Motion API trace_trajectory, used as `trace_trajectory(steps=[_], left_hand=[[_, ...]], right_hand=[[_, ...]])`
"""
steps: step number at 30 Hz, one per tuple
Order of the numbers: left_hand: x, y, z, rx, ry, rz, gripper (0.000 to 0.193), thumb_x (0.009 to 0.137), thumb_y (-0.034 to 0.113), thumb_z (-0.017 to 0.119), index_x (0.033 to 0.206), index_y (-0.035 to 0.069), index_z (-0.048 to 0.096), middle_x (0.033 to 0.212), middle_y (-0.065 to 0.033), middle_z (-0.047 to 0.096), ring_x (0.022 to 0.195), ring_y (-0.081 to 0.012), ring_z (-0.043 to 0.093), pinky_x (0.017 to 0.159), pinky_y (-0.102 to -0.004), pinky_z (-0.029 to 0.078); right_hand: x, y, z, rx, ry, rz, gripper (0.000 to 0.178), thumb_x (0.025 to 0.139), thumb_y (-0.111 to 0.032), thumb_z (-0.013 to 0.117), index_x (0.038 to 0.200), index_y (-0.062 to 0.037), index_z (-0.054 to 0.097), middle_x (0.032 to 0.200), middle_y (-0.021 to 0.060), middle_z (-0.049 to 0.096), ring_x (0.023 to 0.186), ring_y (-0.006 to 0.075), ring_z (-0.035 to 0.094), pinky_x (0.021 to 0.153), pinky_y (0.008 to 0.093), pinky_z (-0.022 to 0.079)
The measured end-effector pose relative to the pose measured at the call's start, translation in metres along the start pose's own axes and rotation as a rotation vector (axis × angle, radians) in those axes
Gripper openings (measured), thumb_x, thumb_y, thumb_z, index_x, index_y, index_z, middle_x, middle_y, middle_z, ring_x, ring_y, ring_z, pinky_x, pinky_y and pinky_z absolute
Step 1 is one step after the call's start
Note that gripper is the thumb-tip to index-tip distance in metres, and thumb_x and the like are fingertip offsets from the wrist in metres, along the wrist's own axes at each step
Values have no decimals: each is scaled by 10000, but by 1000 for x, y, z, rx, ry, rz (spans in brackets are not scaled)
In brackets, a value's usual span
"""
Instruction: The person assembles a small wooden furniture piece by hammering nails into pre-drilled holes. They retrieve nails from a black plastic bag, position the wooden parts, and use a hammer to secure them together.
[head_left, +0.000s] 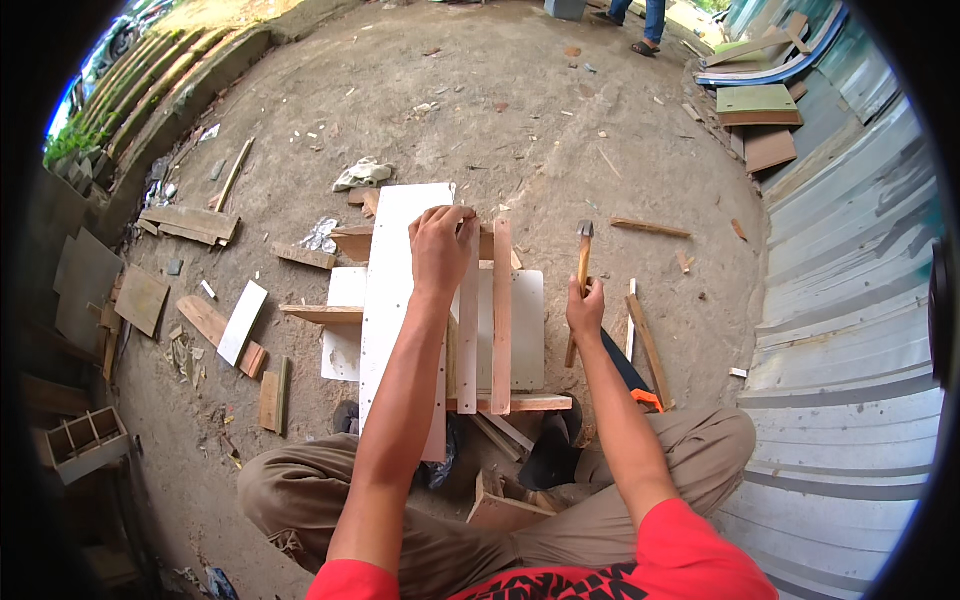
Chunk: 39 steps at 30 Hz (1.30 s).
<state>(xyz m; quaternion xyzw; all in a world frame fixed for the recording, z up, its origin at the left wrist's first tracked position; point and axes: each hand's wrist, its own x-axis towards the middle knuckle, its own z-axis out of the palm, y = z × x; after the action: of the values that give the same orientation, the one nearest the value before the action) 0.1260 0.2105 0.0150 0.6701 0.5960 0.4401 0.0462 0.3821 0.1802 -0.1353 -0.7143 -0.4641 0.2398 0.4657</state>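
My right hand point(586, 305) is wrapped around the wooden handle of a hammer point(584, 258), whose metal head points away from me. It is held to the right of a low wooden frame. My left hand point(440, 250) is closed in a pinch at the far end of a narrow wooden strip point(468, 340); anything between the fingertips is too small to make out. Beside that strip lies a second strip point(502, 320), parallel to it. A long white board point(398, 225) passes under my left forearm, and crosspieces point(325, 314) stick out beneath it.
A saw with an orange handle point(648, 400) lies by my right knee. Wood offcuts point(650, 228) are scattered about the dirt floor, with a divided box point(88, 445) at left. Corrugated metal sheeting point(850, 370) borders the right side. Another person's legs point(652, 25) show far off.
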Motion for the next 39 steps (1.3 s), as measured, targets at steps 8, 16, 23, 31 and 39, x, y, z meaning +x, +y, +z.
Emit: trace_trajectory(steps=[8, 16, 23, 31, 39], left_hand=[[2, 1, 0, -35, -16, -6, 113, 887, 162, 705, 960, 83, 741, 996, -47, 738, 1074, -249, 636, 987, -400, 394], [2, 1, 3, -36, -3, 8, 104, 886, 166, 698, 946, 93, 741, 964, -41, 736, 1054, -239, 637, 966, -389, 394], [3, -7, 6, -65, 5, 9, 101, 889, 172, 692, 932, 96, 744, 955, -40, 736, 1052, -235, 636, 965, -383, 389], [2, -2, 4, -50, 9, -1, 107, 877, 168, 712, 948, 96, 747, 976, -38, 743, 1063, -243, 642, 960, -394, 403], [2, -4, 3, -42, 24, 5, 107, 851, 158, 736, 927, 85, 752, 958, -51, 748, 1033, -247, 660, 936, -395, 426]], right_hand=[[56, -197, -76, -242, -455, -399, 410, 1020, -400, 543, 1070, 5, 585, 656, 158, 590, 609, 260, 605, 599, 394, 453], [14, -220, -103, -305, -623, -536, 395, 1029, -355, 539, 1139, 19, 595, 652, 180, 607, 591, 307, 611, 585, 414, 454], [14, -233, -87, -262, -574, -607, 352, 1028, -322, 537, 1119, 13, 595, 648, 232, 621, 583, 383, 651, 550, 472, 457], [12, -219, -90, -384, -636, -582, 356, 1032, -325, 524, 1149, 6, 584, 627, 221, 612, 595, 398, 652, 556, 481, 459], [13, -232, -91, -395, -685, -538, 357, 1028, -312, 544, 1175, 11, 581, 627, 214, 613, 563, 363, 640, 547, 455, 455]])
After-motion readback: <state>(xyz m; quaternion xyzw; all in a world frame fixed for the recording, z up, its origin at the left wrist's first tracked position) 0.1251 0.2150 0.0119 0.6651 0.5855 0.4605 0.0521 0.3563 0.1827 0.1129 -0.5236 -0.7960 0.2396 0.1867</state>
